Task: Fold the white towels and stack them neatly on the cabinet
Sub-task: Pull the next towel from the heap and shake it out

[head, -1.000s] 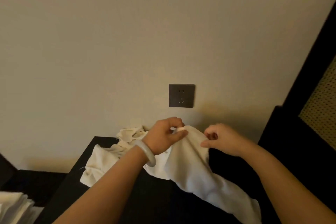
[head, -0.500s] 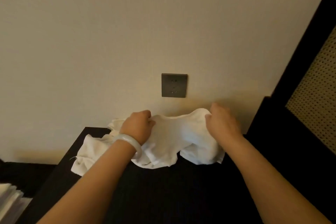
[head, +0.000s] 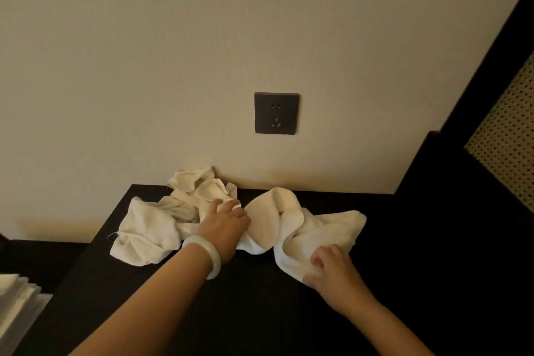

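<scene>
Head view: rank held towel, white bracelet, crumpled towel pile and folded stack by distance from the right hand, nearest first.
1. held towel, gripped by the right hand, centre-right.
2. white bracelet, on the left wrist.
3. crumpled towel pile, back-left on the cabinet.
4. folded stack, far lower left, beyond the cabinet.

The towel (head: pixel 306 220) on the right is showing as soft white cloth, matt and slightly nubbly. The crumpled towels (head: pixel 144 228) to its left are looking like the same cloth, with a loose thread hanging off one frayed edge. The cabinet (head: pixel 260 312) top is reading as dark and matt. The wall (head: pixel 173 37) is appearing matt, faintly textured; the socket plate (head: pixel 276 113) is looking smooth and dark grey, with a dull sheen. The bangle (head: pixel 215 261) is gleaming — pale, smooth, glossy. At far right the panel (head: pixel 508 136) is showing a perforated, woven-looking face.
</scene>
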Demonstrator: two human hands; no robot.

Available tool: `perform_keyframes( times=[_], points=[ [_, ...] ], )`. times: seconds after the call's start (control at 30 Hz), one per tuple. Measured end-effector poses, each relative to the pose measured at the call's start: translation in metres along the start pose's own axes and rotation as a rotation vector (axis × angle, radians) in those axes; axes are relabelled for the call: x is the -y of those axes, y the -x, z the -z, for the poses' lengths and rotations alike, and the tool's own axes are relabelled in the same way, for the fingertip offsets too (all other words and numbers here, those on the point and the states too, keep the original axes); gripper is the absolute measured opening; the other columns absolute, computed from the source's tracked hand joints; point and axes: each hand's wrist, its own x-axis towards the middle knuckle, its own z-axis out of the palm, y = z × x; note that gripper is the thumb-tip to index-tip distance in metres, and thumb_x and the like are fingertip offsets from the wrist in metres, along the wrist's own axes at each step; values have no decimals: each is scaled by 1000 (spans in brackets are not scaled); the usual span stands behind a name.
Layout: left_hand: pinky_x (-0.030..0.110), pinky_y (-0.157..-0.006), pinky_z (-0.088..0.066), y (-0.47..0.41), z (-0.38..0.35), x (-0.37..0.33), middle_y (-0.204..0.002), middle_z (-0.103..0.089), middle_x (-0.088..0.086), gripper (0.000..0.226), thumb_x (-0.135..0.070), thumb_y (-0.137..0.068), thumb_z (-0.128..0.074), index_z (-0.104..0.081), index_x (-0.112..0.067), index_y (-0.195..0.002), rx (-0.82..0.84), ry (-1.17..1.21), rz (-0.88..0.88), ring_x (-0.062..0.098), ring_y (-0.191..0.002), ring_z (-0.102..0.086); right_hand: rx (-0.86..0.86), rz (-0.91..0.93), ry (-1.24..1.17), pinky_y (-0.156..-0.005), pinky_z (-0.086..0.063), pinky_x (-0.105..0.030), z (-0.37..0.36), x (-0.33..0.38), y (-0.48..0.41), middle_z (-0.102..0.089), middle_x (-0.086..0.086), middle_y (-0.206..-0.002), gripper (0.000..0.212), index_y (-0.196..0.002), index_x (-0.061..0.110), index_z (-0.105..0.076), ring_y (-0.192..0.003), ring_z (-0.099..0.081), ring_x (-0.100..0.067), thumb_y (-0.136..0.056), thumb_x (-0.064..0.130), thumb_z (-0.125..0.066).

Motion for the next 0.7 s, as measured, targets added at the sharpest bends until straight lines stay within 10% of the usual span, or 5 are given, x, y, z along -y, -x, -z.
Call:
perform_keyframes(
  times=[0.1,0.27,0.4,0.57,0.7],
  points=[
    [42,-115,-20,3,34,3,-118,-63,-2,27,-43,-97,-48,-59,-25,-113,-84,-71,15,20,-126,-47,-141,-18,-100,-67,-42,-15,3,3,-1,-49,11,-91,25,-77,25,-49,-82,-48,-3,-89,31,-69],
    [34,-62,-44,19,92,-17,-66,-51,-7,22,-45,-98,-45,-43,-26,-86,-427,403,28,21,-65,-55,-325,15,-494,-51,-40,-14,56,33,-3,-59,4,-77,18,-81,16,-51,-68,-57,-7,-94,19,-62],
    [31,-89,-48,22,76,-60,-100,-68,2,19,-30,-99,-51,-63,-18,-107,-247,623,41,19,-93,-64,-106,56,-979,-63,-52,-17,51,67,13,-69,6,-97,28,-109,33,-58,-90,-68,-12,-91,15,-69],
    [27,-88,-31,50,23,-77,-100,-57,-17,25,-30,-99,-49,-57,-41,-120,-100,869,-38,4,-99,-43,32,37,-779,-68,-49,-12,29,54,21,-73,3,-91,17,-98,24,-70,-91,-68,-9,-93,9,-65],
    [34,-84,-21,64,22,-54,-95,-57,-17,34,-57,-95,-30,-56,-38,-106,-168,508,-33,6,-94,-34,-132,47,-619,-75,-48,-14,39,53,18,-69,8,-89,19,-91,22,-69,-89,-64,-5,-93,5,-62]
  ],
)
